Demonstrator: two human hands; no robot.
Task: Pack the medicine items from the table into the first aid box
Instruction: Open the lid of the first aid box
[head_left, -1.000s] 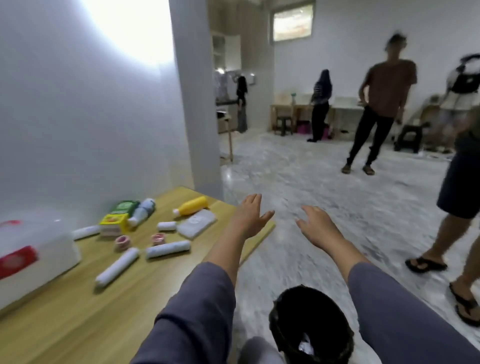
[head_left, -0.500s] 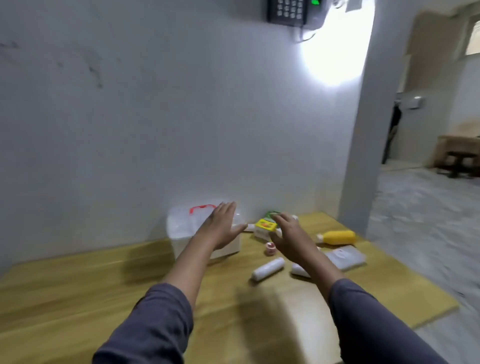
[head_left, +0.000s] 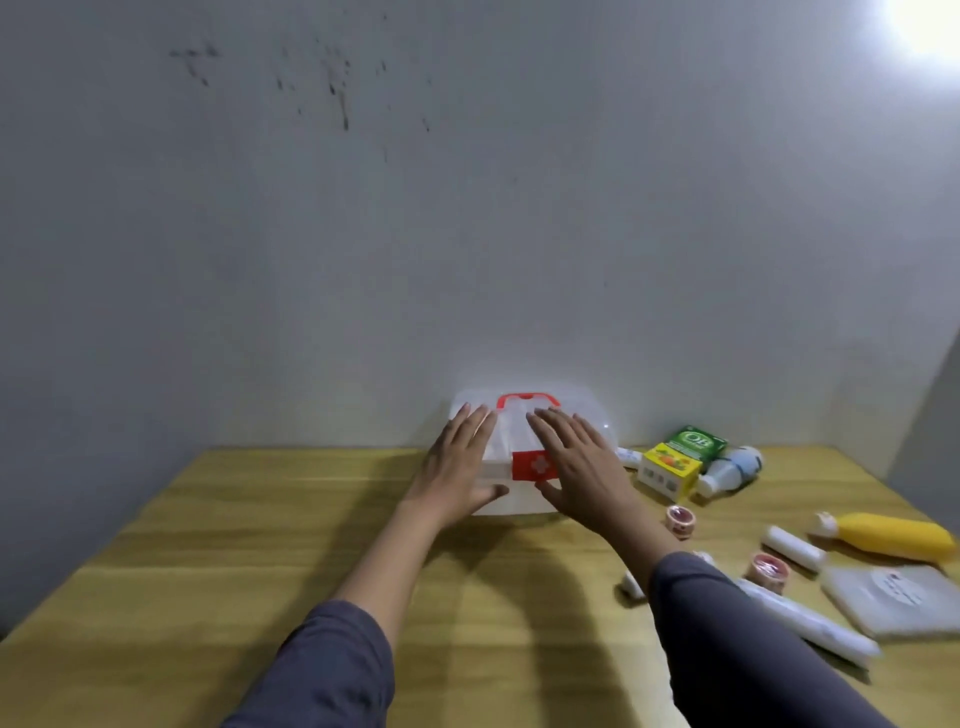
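- I see my left hand (head_left: 460, 467) and right hand (head_left: 576, 470), fingers spread flat, over the shut first aid box (head_left: 519, 457), perhaps touching.
- Medicine items lie right on the bench (head_left: 260, 545).

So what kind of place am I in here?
Probably a plain indoor room: a wooden table against a bare, scuffed wall, with a first aid box and loose medicine items.

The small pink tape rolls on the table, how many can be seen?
2. One pink tape roll lies in front of the yellow box, beside the right forearm. The other lies nearer, left of the flat white packet. The right sleeve may hide more.
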